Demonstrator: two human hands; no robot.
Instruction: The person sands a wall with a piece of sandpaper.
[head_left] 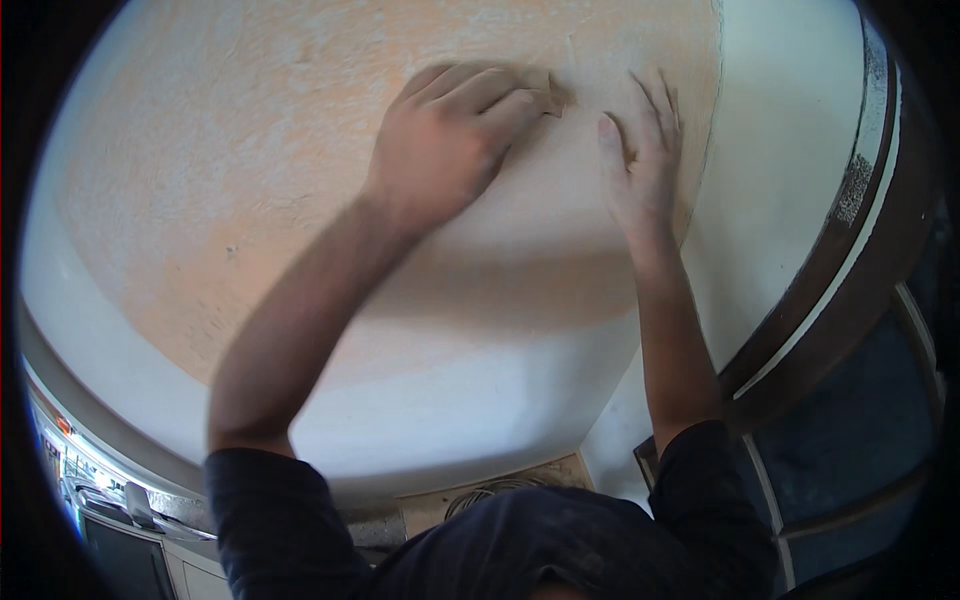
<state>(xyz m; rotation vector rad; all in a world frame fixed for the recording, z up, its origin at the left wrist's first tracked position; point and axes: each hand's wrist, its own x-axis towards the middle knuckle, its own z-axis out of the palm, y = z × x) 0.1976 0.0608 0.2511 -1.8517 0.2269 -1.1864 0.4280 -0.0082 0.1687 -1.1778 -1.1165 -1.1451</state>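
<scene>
A wall (230,130) with a patchy peach and white surface fills the view in front of me. High on it, my left hand (440,145) is closed round a small tan piece of sandpaper (547,92) and presses it to the wall. Only the sandpaper's right edge shows past my fingers. My right hand (645,165) rests against the wall near the corner, fingers stretched out and thumb apart, with pale dust on them. It holds nothing that I can see.
Right of the corner, a pale side wall (780,130) meets a dark door frame (830,290) with dark panels beyond. Below lies a coil of cable (490,490) on the floor. At the lower left stands a dark-screened appliance (125,560).
</scene>
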